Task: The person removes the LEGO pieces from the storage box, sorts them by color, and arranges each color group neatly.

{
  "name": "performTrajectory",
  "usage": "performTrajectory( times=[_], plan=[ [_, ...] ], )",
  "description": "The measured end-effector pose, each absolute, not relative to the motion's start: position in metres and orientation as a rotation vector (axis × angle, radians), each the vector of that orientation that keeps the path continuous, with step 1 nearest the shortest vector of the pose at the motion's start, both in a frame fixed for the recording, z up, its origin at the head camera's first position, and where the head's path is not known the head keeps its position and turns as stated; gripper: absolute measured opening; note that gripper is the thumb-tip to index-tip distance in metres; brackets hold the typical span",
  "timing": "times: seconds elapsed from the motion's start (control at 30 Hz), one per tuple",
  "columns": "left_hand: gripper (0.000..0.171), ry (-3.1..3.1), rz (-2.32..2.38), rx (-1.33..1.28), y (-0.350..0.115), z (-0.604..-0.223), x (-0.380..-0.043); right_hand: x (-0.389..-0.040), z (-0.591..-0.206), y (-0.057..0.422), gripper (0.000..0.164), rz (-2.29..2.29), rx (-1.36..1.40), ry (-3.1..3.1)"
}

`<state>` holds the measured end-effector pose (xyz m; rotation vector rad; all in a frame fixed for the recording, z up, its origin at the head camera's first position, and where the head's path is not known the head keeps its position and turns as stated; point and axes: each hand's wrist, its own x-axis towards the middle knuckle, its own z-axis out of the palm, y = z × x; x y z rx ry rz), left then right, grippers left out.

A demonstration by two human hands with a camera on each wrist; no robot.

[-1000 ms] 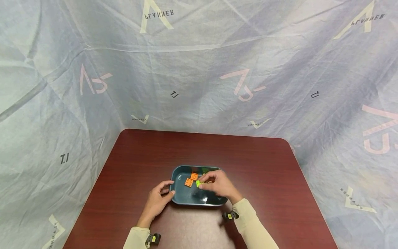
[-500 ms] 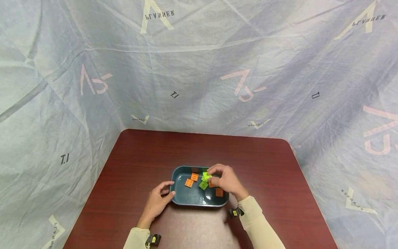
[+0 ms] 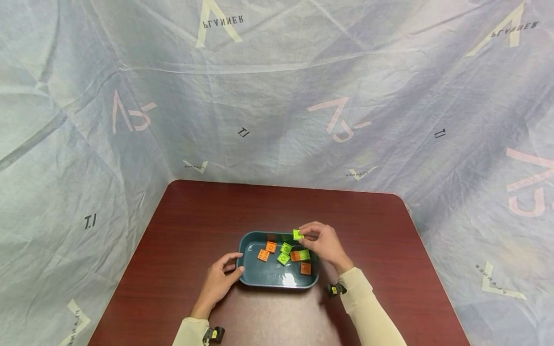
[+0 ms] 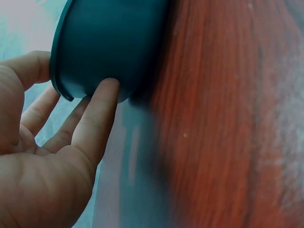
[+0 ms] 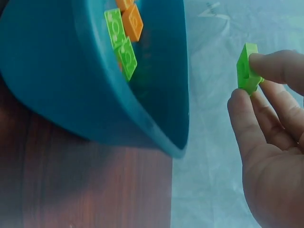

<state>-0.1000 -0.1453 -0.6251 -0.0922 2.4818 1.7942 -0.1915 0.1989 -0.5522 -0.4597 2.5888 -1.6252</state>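
Moved outward since 0.5 s ago: R hand (image 3: 325, 243), thumb & fingertips pinching a lime-green square plastic brick (image 5: 243, 67), seen in head view against far rim of dark-teal rounded-rectangular plastic tray (image 3: 259, 273). L hand (image 3: 218, 279), fingers spread, touches tray's L end; inside lie orange studded plastic bricks (image 3: 270, 246) & other lime-green bricks (image 3: 283, 258). Tray's on reddish-brown wood-grain table (image 3: 207, 211).
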Motion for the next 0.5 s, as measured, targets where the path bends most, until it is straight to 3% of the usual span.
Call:
performTrajectory(
  times=[0.5],
  plan=[
    [0.039, 2.429, 1.824, -0.123, -0.145, -0.622, -0.101, -0.224, -0.565, 0.223, 0.018, -1.534, -0.294, 2.709]
  ],
)
